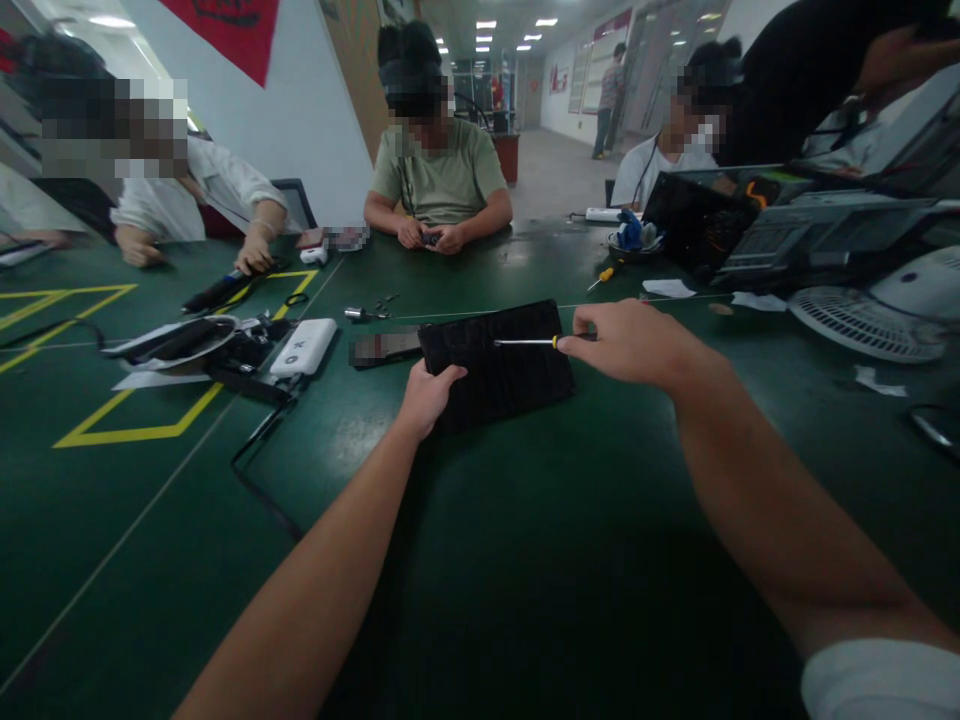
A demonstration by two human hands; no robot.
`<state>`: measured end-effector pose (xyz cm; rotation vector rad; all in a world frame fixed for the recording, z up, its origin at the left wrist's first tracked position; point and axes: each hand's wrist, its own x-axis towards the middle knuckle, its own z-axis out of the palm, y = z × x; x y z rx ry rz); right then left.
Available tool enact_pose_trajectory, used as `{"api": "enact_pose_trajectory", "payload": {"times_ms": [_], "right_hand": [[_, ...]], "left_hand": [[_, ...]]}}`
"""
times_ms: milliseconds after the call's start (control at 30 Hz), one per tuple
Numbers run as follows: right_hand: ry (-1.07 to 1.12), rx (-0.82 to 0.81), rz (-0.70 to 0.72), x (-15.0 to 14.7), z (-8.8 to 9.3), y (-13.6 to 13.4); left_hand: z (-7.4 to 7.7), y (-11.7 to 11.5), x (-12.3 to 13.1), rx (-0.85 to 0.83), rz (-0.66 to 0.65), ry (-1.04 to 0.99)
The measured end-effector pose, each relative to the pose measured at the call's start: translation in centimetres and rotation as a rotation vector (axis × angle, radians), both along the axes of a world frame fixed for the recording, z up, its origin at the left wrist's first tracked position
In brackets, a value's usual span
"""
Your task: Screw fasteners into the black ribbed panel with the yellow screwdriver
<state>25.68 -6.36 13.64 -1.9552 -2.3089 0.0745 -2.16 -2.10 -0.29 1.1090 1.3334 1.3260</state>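
A flat black device [499,365], like a tablet or laptop part, lies on the green table [525,560] in front of me. My left hand [427,395] grips its near left corner, fingers curled round the edge. My right hand [634,342] is closed on the yellow-and-black handle of a small screwdriver [536,342]. Its thin metal shaft lies level and points left, with the tip over the upper middle of the device.
A white power bank [304,346], black cables and parts lie to the left among yellow floor-tape lines. A second yellow screwdriver [600,279], an opened laptop [780,235] and a white fan [870,320] sit to the right. Three people sit across the table.
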Motion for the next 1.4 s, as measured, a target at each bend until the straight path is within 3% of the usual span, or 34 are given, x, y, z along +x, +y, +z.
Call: {"api": "enact_pose_trajectory", "payload": {"times_ms": [467, 1400], "right_hand": [[0.063, 0.104, 0.056, 0.8, 0.5, 0.1], [0.034, -0.013, 0.005, 0.1, 0.5, -0.1]], "left_hand": [[0.2, -0.2, 0.1, -0.017, -0.013, -0.019], [0.0, 0.0, 0.0, -0.001, -0.007, -0.012]]}}
